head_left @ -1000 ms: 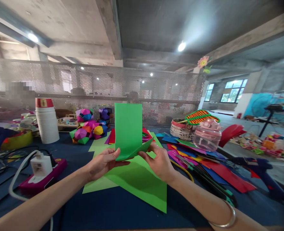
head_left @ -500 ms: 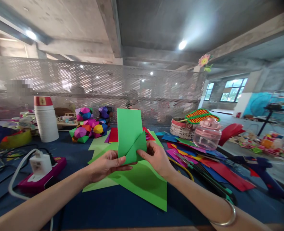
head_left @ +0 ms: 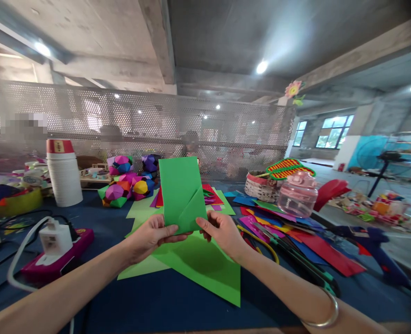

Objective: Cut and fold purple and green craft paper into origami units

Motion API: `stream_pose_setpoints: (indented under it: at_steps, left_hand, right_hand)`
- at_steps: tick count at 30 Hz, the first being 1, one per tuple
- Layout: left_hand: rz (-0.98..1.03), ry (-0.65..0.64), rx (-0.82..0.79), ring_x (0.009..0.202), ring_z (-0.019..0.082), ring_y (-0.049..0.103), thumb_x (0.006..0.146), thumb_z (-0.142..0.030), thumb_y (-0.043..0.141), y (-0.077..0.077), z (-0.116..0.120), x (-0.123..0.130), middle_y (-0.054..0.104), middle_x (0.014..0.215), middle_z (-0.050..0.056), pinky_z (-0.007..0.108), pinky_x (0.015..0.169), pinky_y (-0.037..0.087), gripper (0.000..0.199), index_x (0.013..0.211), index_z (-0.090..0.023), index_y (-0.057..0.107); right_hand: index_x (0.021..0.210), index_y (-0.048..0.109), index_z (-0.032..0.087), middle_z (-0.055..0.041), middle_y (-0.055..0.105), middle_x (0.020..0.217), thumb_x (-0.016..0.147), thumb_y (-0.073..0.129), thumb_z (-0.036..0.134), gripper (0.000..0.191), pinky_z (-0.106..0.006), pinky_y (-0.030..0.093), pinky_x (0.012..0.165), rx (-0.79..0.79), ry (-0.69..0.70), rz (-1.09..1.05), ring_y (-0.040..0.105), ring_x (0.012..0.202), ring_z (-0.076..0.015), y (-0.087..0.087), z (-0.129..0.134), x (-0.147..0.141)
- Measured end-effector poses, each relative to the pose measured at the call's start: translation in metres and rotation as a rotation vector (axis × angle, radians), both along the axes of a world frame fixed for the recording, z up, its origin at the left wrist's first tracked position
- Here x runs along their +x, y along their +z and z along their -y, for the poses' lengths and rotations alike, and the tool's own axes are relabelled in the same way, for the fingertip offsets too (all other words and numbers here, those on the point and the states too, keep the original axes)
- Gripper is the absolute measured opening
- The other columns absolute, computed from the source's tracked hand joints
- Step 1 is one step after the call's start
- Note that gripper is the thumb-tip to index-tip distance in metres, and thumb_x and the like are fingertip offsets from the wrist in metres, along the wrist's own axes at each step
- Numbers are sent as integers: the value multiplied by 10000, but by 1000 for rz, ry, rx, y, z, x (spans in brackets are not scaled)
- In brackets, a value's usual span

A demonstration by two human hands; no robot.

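A folded green sheet of paper [head_left: 180, 192] is held upright above the table, with a diagonal flap folded over its lower right part. My left hand [head_left: 153, 236] pinches its lower left edge, thumb in front and fingers behind. At the lower right corner, my right hand [head_left: 222, 232] grips the paper between thumb and fingers; a silver bangle is on that wrist. Beneath both hands lie larger green sheets [head_left: 208, 269], overlapping on the dark blue table.
To the left stand a stack of paper cups [head_left: 64, 181] and a magenta power strip [head_left: 41, 271] with a white plug. Colourful paper balls [head_left: 115, 192] sit behind. On the right are a green-black cutter [head_left: 303, 262], coloured paper strips [head_left: 330, 250], a pink bottle [head_left: 298, 197] and a glue gun [head_left: 372, 243].
The folded green paper has shifted slightly left and tilted, its flap lying flatter. My right hand has moved a little left and down along its lower right corner.
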State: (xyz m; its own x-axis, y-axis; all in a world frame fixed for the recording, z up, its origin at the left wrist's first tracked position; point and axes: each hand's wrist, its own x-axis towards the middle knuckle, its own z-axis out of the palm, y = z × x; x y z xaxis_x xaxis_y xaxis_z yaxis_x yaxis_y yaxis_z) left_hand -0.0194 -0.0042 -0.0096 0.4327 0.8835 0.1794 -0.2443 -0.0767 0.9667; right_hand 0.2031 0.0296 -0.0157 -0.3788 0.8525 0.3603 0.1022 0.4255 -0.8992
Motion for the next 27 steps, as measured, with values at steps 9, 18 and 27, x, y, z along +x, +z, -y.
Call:
stream_pose_setpoints:
  at_steps: [9,18,27]
  left_hand:
    - [-19,33,-46,1024,275,721,717,-369,881,-1,-2,2,771,1085,132,407,989,540,377,1009,-144,802]
    - [-369,127,-7,748,218,752,778,-579,763,-6,-9,-3,786,818,148,285,701,584,468,780,-111,777]
    - [-477,144,140,410,140,605,734,-720,699,-10,-12,-3,642,475,54,223,445,476,597,640,-132,653]
  right_hand:
    - [657,499,222,17,548,554,792,648,691,510,-271,404,519,85,-60,39,510,515,-132,5,6,-1]
    - [632,398,243,37,472,534,849,629,621,493,-279,360,518,212,-158,87,492,515,-141,2,4,2]
    - [681,459,229,29,525,555,827,646,597,438,-271,381,506,143,-135,120,524,507,-138,0,-3,3]
